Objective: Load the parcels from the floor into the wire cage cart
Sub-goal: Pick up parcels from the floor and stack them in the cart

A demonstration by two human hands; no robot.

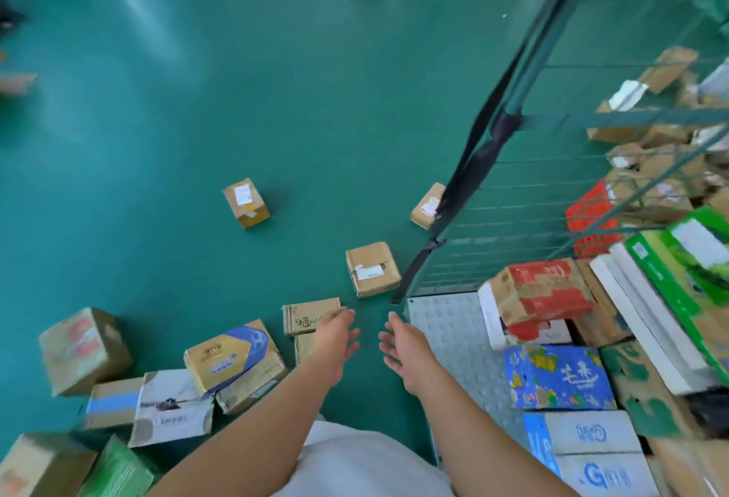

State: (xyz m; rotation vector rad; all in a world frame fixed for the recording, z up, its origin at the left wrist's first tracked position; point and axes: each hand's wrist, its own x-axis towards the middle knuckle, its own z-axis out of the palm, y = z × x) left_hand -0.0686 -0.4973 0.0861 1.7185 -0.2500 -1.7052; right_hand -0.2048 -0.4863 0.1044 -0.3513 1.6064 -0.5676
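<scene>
My left hand (336, 336) and my right hand (402, 346) reach forward side by side, palms facing each other, fingers apart and empty. Just beyond them a small brown parcel (372, 268) lies on the green floor (276, 102). Under my left hand sit two flat printed cartons (305, 315). A gold and blue box (232, 358) rests to the left. The wire cage cart (513, 220) stands on the right, its grey studded floor plate (445, 331) holding a red and brown box (540, 295), a blue fruit box (560, 376) and several others.
More parcels lie on the floor: one upright carton (245, 202) farther out, one (428, 206) against the cage's corner post, a cluster at lower left (85, 350). A black strap (485, 133) hangs along the cage's corner post. Beyond the mesh is another heap of boxes (651, 165).
</scene>
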